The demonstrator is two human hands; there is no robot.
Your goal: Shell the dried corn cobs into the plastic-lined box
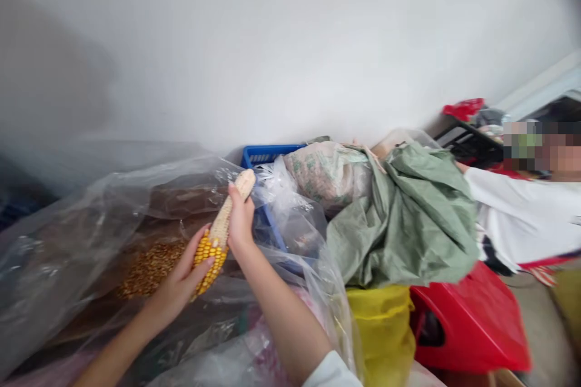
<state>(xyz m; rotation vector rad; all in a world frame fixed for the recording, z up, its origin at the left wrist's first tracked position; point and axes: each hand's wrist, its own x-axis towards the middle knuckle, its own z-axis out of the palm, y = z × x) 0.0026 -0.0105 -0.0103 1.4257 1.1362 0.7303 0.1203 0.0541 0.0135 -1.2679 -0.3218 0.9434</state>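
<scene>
A corn cob (pixel 221 227) is held up at a slant between both hands. Its upper part is bare and pale, while yellow kernels still cover the lower part. My left hand (pixel 193 263) is closed around the kernel-covered end, thumb across the front. Gripping the bare upper part is my right hand (pixel 240 217), its thumb near the tip. Below and left of the cob, a heap of loose corn kernels (pixel 152 269) lies inside a large clear plastic bag (pixel 109 193).
Behind the cob stands a blue plastic basket (pixel 272 150) with a filled patterned bag (pixel 327 172). Right of it are a green cloth sheet (pixel 403 217), a yellow bag (pixel 381 326) and a red plastic container (pixel 472 320). Another person in a white sleeve (pixel 512 193) reaches in from the right.
</scene>
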